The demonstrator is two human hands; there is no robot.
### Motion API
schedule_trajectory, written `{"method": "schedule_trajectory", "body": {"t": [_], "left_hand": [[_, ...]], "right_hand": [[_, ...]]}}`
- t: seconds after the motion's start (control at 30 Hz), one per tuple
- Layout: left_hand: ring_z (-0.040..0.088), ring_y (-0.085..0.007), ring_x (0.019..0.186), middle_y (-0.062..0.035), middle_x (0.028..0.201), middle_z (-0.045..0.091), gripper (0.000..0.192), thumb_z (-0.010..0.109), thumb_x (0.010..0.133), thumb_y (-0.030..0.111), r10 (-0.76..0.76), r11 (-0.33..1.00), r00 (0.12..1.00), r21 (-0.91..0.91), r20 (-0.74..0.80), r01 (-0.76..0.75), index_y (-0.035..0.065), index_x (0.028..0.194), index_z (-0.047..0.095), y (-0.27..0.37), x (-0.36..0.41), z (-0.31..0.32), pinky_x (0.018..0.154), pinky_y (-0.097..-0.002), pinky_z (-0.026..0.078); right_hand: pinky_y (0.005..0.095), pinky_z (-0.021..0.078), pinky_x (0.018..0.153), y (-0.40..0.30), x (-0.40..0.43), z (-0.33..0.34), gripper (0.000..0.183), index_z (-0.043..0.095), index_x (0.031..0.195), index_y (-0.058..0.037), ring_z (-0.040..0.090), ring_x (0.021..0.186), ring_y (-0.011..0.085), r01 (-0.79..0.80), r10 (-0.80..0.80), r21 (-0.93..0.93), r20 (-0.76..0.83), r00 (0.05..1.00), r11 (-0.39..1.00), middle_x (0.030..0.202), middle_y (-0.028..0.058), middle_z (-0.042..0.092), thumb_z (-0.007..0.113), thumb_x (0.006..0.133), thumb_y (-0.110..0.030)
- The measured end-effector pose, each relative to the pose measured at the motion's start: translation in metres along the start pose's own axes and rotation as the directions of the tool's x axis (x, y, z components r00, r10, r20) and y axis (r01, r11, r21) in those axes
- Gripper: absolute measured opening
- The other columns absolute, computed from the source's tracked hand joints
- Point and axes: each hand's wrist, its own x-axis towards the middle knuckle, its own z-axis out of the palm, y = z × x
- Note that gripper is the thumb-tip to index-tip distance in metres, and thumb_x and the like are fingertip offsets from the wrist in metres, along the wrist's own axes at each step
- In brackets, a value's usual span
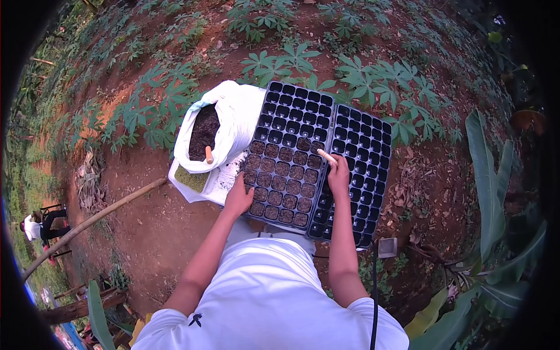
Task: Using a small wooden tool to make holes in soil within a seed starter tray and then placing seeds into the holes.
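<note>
My right hand (339,174) is closed on a light wooden handle (326,155), its far end over a cell at the right side of a black plastic seedling tray (280,114). The tray's nearer rows hold dark soil; most farther cells hold none. My left hand (238,197) rests at the tray's left edge, thumb and fingers apart. Beside it stands an open white sack (239,114) of dark potting soil (204,131), with another wooden handle (209,155) sticking up. A second black seedling tray (365,153), its cells unfilled, lies to the right.
Under the sack's near side is a white container (192,194) with green granular material. Cassava plants (372,83) grow beyond the trays. A wooden pole (100,218) slants at left, near a distant person (35,228). A small square container (387,248) and banana leaves (483,188) are at right.
</note>
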Motion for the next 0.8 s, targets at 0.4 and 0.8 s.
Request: {"method": "schedule_trajectory", "body": {"t": [0.4, 0.8], "left_hand": [[0.050, -0.0413, 0.123, -0.0268, 0.140, 0.044, 0.068, 0.059, 0.088, 0.020, 0.012, 1.000, 1.000, -0.006, -0.023, -0.012, -0.0015, 0.144, 0.028, -0.003, 0.000, 0.002, 0.104, -0.0437, 0.040], [0.052, -0.0423, 0.120, -0.0276, 0.138, 0.046, 0.067, 0.058, 0.088, 0.020, 0.005, 1.000, 0.999, -0.016, -0.037, -0.006, -0.0011, 0.144, 0.029, -0.006, 0.000, 0.003, 0.102, -0.0451, 0.042]], "right_hand": [[0.0356, 0.0482, 0.081, -0.011, 0.008, 0.009, 0.018, 0.060, 0.109, -0.0014, 0.062, 0.091, 0.0263, -0.032, 0.032, 0.071, 0.005, 0.999, 0.997, 0.100, 0.0136, 0.062, 0.049, 0.095, -0.003], [0.0350, 0.0477, 0.083, -0.002, -0.001, 0.016, 0.020, 0.059, 0.113, -0.0007, 0.061, 0.091, 0.0228, -0.125, 0.126, 0.139, 0.002, 0.992, 0.982, 0.100, 0.0126, 0.064, 0.050, 0.097, -0.009]]}}
